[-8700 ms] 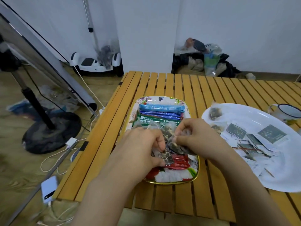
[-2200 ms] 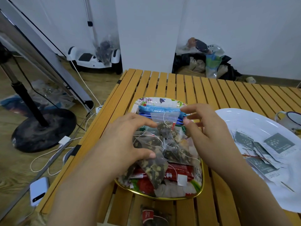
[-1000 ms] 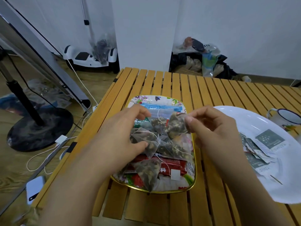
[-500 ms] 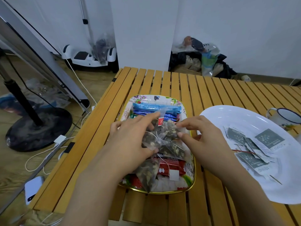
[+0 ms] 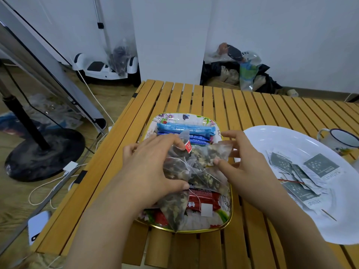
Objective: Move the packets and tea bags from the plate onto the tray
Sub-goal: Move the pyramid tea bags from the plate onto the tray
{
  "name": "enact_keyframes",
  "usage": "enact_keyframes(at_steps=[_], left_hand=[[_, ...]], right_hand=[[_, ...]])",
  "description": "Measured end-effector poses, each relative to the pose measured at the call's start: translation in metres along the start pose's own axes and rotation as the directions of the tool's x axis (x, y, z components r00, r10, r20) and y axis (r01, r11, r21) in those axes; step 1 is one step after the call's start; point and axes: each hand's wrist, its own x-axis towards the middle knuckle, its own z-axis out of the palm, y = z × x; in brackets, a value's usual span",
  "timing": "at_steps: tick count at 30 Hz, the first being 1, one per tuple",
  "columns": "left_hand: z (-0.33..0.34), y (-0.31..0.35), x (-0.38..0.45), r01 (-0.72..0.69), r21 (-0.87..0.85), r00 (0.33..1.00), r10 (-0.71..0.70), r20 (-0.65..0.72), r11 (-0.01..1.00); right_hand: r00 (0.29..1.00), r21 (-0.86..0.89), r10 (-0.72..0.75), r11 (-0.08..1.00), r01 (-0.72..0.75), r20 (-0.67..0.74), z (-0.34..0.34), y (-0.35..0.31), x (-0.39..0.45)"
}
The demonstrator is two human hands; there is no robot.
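Since half a second ago we have lowered the clear pyramid tea bags [image 5: 196,167] onto the floral gold-rimmed tray [image 5: 227,220], left hand [image 5: 153,169] fingers pressing them, right hand [image 5: 240,162] pinching one corner; grey paper packets [image 5: 303,171] remain on the white plate [image 5: 291,140], right.

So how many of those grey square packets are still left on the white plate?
4 visible: one dark grey square paper packet far right, one at the left, one in the middle, one nearest. They overlap on the white round plate, so more may be hidden.
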Motion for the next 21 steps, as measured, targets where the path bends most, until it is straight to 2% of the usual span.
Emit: enact_keyframes(at_steps=[5,10,17,21], left_hand=[[-0.023,-0.001,-0.007,0.02,-0.141,1.0,-0.019,0.014,0.99],[-0.022,-0.011,-0.01,0.065,-0.278,0.986,-0.104,-0.128,0.958],[-0.014,-0.019,-0.005,0.237,-0.311,0.939,-0.299,-0.17,0.921],[-0.01,-0.02,-0.004,0.277,-0.328,0.928,-0.34,-0.154,0.903]], right_hand=[[1.0,-0.053,0.02,0.998,-0.019,0.02,-0.004,0.006,0.002],[0.999,-0.106,0.04,0.994,-0.038,0.012,0.003,0.009,0.005],[0.997,-0.107,0.077,0.991,-0.077,-0.01,0.011,0.008,0.014],[0.992,-0.06,0.108,0.992,-0.112,-0.059,0.004,0.004,0.015]])
